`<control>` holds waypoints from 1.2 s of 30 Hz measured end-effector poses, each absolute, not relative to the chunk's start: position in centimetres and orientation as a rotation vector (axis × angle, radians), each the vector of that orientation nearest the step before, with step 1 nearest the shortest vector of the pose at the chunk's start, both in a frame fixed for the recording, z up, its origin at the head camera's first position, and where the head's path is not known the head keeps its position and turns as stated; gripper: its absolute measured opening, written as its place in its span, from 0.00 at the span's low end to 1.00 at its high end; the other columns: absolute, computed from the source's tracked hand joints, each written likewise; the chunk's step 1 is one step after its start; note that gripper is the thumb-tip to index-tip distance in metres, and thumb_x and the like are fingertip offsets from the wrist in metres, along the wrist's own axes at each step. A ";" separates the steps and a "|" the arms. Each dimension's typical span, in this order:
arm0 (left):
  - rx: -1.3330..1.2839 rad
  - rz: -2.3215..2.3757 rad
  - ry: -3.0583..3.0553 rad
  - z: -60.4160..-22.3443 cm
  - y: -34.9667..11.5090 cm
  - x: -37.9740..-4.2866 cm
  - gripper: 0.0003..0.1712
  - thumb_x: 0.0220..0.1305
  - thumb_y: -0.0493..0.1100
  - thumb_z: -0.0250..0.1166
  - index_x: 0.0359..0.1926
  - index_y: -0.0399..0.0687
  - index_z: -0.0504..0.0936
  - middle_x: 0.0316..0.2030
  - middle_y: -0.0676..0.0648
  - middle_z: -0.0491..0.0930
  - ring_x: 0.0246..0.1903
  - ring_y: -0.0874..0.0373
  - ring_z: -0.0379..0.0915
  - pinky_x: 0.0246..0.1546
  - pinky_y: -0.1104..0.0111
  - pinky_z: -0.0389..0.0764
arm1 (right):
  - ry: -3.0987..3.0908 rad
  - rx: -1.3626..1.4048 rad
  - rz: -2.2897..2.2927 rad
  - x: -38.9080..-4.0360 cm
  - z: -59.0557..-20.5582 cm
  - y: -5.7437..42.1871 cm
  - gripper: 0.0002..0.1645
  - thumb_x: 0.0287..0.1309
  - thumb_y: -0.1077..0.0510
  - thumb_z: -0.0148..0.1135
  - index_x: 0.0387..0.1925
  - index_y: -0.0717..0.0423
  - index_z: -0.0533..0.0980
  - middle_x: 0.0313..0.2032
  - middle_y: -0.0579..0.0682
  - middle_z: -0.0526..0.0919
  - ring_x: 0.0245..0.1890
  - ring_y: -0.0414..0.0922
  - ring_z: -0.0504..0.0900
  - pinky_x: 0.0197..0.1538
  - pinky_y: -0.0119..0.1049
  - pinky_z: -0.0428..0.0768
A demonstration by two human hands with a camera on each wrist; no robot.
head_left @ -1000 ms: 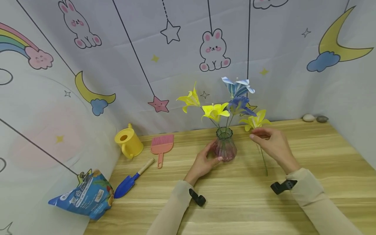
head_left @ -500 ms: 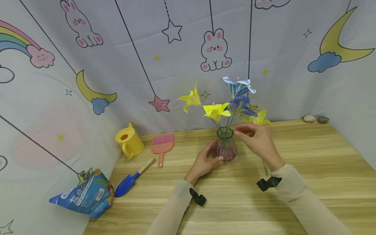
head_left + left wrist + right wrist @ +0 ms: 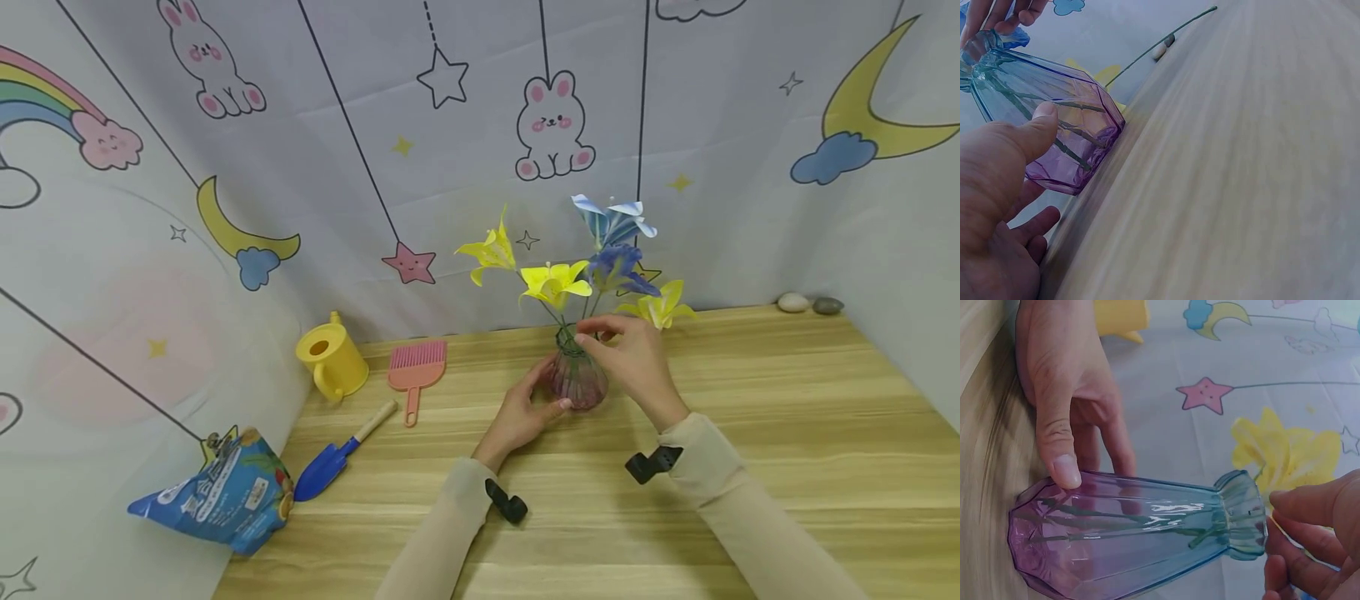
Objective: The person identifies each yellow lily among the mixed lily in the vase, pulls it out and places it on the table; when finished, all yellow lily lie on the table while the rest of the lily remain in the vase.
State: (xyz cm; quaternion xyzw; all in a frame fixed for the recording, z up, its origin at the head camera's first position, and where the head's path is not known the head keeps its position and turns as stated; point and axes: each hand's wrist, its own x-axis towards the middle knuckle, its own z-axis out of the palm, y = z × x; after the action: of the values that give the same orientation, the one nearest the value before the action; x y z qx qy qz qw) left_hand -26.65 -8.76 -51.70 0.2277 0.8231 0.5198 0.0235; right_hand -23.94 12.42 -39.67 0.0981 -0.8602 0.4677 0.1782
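A ribbed glass vase (image 3: 579,388), green at the neck and purple below, stands upright on the table with several flower stems in it. Two yellow lilies (image 3: 553,285), a pale blue flower (image 3: 611,221) and a dark blue flower (image 3: 617,268) rise from its mouth. Around the vase's lower left side curls my left hand (image 3: 525,417), thumb in front and fingers behind. At the vase's mouth (image 3: 1244,515) are the bent fingers of my right hand (image 3: 633,358); whether they pinch a stem is unclear. Behind that hand lies another yellow lily (image 3: 662,305).
Left on the wooden table (image 3: 450,500) are a yellow watering can (image 3: 333,362), a pink dustpan-like tool (image 3: 416,375), a blue toy shovel (image 3: 330,462) and a clipped blue bag (image 3: 225,500). Two stones (image 3: 792,302) sit at the back right. A printed curtain (image 3: 480,167) hangs behind.
My right hand has moved left, from beside the yellow lily on the table to the vase's mouth. That lily stays behind. My left hand keeps its hold on the vase.
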 end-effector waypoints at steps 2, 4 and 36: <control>0.706 1.607 2.547 -51.7 -8.7 -26.7 0.45 0.71 0.50 0.74 0.82 0.76 0.62 0.77 0.49 0.74 0.78 0.51 0.68 0.82 0.48 0.64 | -2.449 0.262 1.308 -24.0 -39.7 12.2 0.12 0.69 0.56 0.72 0.49 0.56 0.90 0.46 0.56 0.94 0.45 0.54 0.86 0.49 0.42 0.79; 0.710 1.608 2.545 -51.7 -8.7 -26.7 0.45 0.72 0.51 0.74 0.82 0.76 0.62 0.77 0.49 0.74 0.78 0.51 0.68 0.82 0.47 0.64 | -2.458 0.248 1.286 -24.2 -39.7 12.0 0.11 0.69 0.56 0.72 0.48 0.55 0.90 0.46 0.56 0.94 0.44 0.54 0.85 0.48 0.42 0.78; 0.699 1.618 2.543 -51.8 -8.7 -26.6 0.45 0.71 0.49 0.74 0.82 0.74 0.63 0.76 0.49 0.74 0.78 0.51 0.69 0.81 0.48 0.66 | -2.533 0.167 1.250 -25.2 -38.8 10.5 0.10 0.64 0.58 0.73 0.44 0.58 0.92 0.45 0.58 0.94 0.55 0.62 0.87 0.62 0.59 0.78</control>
State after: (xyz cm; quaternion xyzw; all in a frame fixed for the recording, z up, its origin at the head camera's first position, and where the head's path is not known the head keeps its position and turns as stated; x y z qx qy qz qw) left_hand -26.62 -8.68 -51.76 0.2258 0.8216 0.5228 0.0237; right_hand -25.15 10.55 -38.82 0.0583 -0.8844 0.4362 0.1553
